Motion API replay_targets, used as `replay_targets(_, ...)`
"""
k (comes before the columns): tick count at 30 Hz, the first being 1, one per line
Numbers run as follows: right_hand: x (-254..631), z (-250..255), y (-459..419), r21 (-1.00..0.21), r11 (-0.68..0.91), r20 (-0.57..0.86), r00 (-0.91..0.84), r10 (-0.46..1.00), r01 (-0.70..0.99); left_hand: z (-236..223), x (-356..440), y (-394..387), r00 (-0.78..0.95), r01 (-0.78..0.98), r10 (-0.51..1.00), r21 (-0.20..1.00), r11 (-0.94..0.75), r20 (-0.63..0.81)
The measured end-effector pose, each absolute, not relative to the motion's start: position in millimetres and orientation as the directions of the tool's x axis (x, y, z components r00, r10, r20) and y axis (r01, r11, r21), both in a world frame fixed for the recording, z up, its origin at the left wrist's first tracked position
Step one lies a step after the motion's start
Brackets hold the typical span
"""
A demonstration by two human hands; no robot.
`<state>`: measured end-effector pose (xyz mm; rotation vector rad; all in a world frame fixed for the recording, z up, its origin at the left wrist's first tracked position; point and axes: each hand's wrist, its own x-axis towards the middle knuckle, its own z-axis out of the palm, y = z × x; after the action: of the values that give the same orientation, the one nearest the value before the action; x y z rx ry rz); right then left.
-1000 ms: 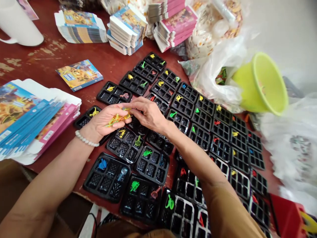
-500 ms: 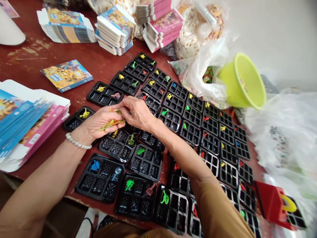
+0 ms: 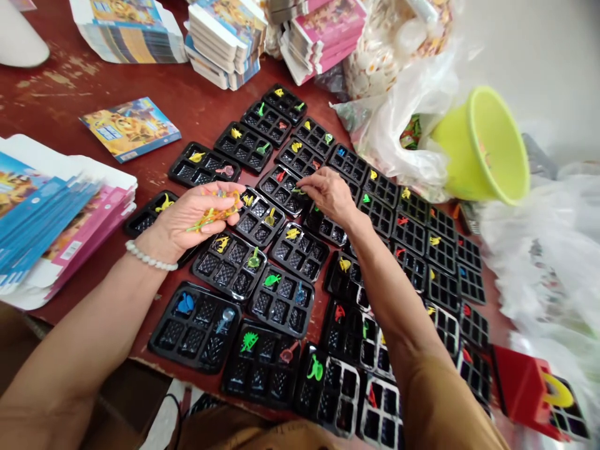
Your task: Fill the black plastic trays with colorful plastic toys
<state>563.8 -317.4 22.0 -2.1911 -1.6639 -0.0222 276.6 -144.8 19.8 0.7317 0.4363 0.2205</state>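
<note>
My left hand (image 3: 187, 212) is closed around a bunch of small translucent plastic magnifying glasses (image 3: 215, 215), orange, yellow and green. My right hand (image 3: 332, 197) pinches a small green piece, apparently a magnifying glass (image 3: 297, 190), at the right-hand compartment of a black tray (image 3: 287, 195). That tray also carries a small red figure (image 3: 280, 177). Many black compartment trays stand in rows around both hands, most with one small coloured figure, such as a blue one (image 3: 185, 302). Several nearer my left side hold a magnifying glass too, for instance a red one (image 3: 289, 352).
Stacks of blue boxes (image 3: 225, 37) and pink boxes (image 3: 323, 37) stand at the back. Flattened cartons (image 3: 56, 219) lie at left, near a single blue box (image 3: 131, 128). A yellow-green bucket (image 3: 478, 147), plastic bags (image 3: 398, 131) and a red tape dispenser (image 3: 525, 390) line the right.
My right hand has left my left hand and reached right to a tray with a small green piece. My left hand still holds the bunch. The view has shifted slightly.
</note>
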Motion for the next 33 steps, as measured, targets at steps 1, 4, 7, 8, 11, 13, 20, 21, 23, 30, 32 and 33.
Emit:
replay_targets(1,558,22,-317,-0.31,-0.213,0.266,0.3,0.916,0.926,19,276,-145,0.894,-0.051,0.342,0.693,0.719,-0.289)
replay_targets(4,529,31,-312,-0.42,-0.109,0.334,0.266,0.904,0.901,17,274,-146,0.911,-0.057,0.326,0.709,0.703,-0.25)
replay_targets(7,487,40,-298,-0.566,0.073,0.325,0.142,0.935,0.821,13,274,-147,0.917,-0.023,0.303,0.725,0.688,-0.259)
replay_targets(8,472,41,-293,-0.611,0.115,0.312,0.105,0.944,0.783,12,275,-148,0.918,-0.01,0.296,0.731,0.682,-0.264)
replay_targets(11,440,38,-279,-0.749,0.126,0.26,0.114,0.959,0.651,11,276,-147,0.913,-0.007,0.31,0.749,0.663,-0.266)
replay_targets(13,430,35,-273,-0.851,0.073,0.195,0.183,0.964,0.521,11,275,-146,0.906,-0.038,0.344,0.759,0.65,-0.248)
replay_targets(20,423,25,-262,-0.964,-0.085,0.008,0.348,0.937,0.251,9,274,-154,0.872,-0.058,0.444,0.857,0.512,-0.206)
replay_targets(21,425,24,-263,-0.964,-0.103,-0.006,0.363,0.932,0.246,10,274,-156,0.862,-0.054,0.461,0.865,0.498,-0.211)
replay_targets(23,437,26,-270,-0.96,-0.106,0.008,0.402,0.916,0.26,12,275,-161,0.834,-0.052,0.503,0.875,0.482,-0.228)
replay_targets(30,605,51,-341,-0.733,-0.284,0.387,0.722,0.574,0.618,24,270,-162,0.757,-0.09,0.613,0.892,0.443,-0.228)
replay_targets(32,654,51,-356,-0.656,-0.491,0.365,0.81,0.459,0.574,26,269,-164,0.739,-0.084,0.626,0.888,0.452,-0.249)
replay_targets(33,671,49,-360,-0.626,-0.564,0.349,0.84,0.415,0.539,26,270,-166,0.73,-0.08,0.632,0.886,0.457,-0.26)
